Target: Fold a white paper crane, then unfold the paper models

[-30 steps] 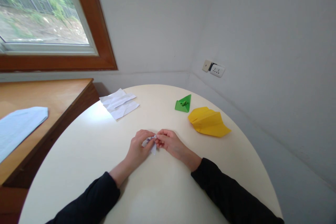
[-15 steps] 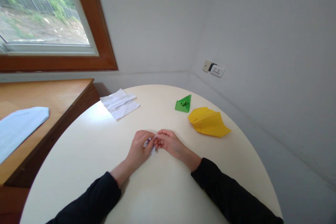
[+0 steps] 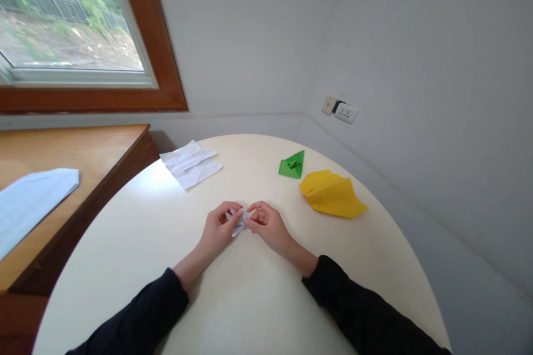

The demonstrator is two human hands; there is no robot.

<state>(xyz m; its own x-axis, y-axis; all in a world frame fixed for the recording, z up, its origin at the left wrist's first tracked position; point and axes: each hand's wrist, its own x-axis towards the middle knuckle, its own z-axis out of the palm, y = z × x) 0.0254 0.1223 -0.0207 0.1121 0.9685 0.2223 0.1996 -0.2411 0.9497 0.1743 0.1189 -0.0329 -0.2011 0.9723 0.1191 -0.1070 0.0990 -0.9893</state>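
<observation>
Near the middle of the round table, a small folded piece of white paper (image 3: 239, 226) is between my two hands. My left hand (image 3: 220, 222) is closed, pinching the paper between thumb and fingers from the left. From the right, my right hand (image 3: 267, 225) pinches at the paper's right edge with thumb and index finger, its other fingers curled. Part of the paper is hidden behind the fingers, so its full shape cannot be made out.
White paper sheets (image 3: 190, 165) lie at the back left of the round table (image 3: 250, 299). A green folded paper (image 3: 292, 165) and a yellow folded paper (image 3: 333, 194) lie back right. A wooden desk (image 3: 104, 147) with a pale blue cloth-like item (image 3: 35, 199) adjoins on the left.
Both hands have shifted slightly, and the thumbs and fingers have opened outward a little. The white paper has turned and shows more of its surface between them.
</observation>
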